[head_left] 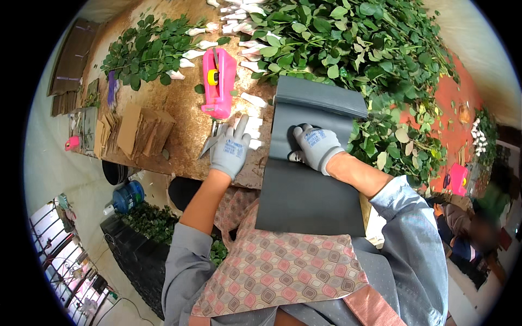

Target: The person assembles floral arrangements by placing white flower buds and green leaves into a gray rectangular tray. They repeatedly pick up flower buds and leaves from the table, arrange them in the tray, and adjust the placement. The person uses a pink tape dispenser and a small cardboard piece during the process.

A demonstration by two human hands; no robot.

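My left hand [231,148], in a pale grey glove, lies at the table's front edge with its fingers stretched out. Its fingertips are beside a row of white-wrapped flower buds [253,124]. Metal blades [209,145] show by its thumb; the rest of that tool is hidden. My right hand [318,145], gloved alike, is closed over a black object with a shiny metal end [295,156], mostly covered by the fingers. It rests on a dark grey sheet [310,195] whose far end is a ribbed, folded-over flap [321,96]. A pink tape dispenser [218,89] with yellow tape stands beyond my left hand.
Leafy rose stems [348,38] are heaped at the back right, and a smaller bunch [144,51] lies at the back left. Folded cardboard pieces [136,130] stand on the left table edge. Below is a blue water bottle [128,196]. Another person sits far right.
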